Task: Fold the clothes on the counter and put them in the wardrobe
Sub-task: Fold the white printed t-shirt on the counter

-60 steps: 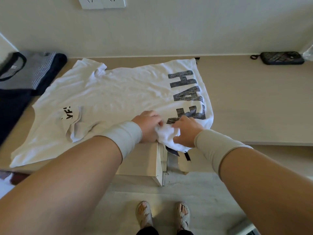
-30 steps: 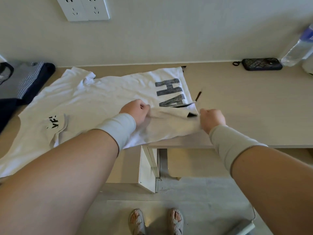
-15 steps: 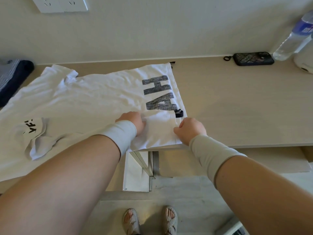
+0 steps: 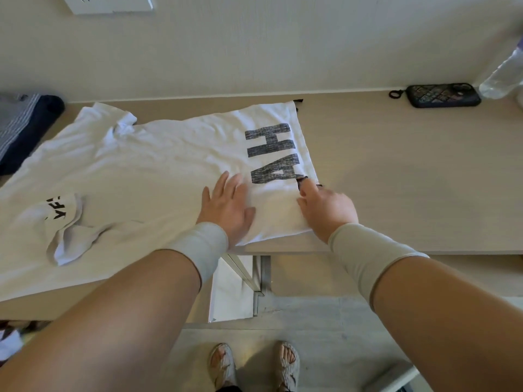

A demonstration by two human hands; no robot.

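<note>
White T-shirt (image 4: 147, 171) spread flat across light wooden counter (image 4: 396, 176), collar end toward left, hem end toward right, near-right portion folded over so that large grey letters "AH" read sideways beside right edge. Small black lettering visible near folded-over sleeve at lower left of garment. Left hand (image 4: 226, 207) laid flat on fabric, palm down, fingers straight and slightly spread, pressing cloth just left of printed letters; grasping nothing. Right hand (image 4: 328, 210) placed at garment's near-right corner, just beside left hand but not touching it, knuckles up, index finger extended toward a small dark item at shirt's right edge, possibly a tag; remaining fingers loosely bent against cloth. Blurred here, so cannot tell whether right hand pinches fabric or merely rests on it. Both wrists covered by pale grey sleeves (image 4: 365, 256). Shirt's near-right corner lying directly under and between the two hands, close to counter's front edge; rest of garment extending away to left and toward wall. Dark navy and striped clothing (image 4: 25, 125) heaped at far left of counter, beside shirt's collar end. Black quilted pouch (image 4: 444, 95) against wall at far right, well apart from shirt, with clear plastic bottle (image 4: 506, 72) just beside it. White wall socket (image 4: 110, 3) above counter. Sandalled feet (image 4: 252, 366) on floor below.
</note>
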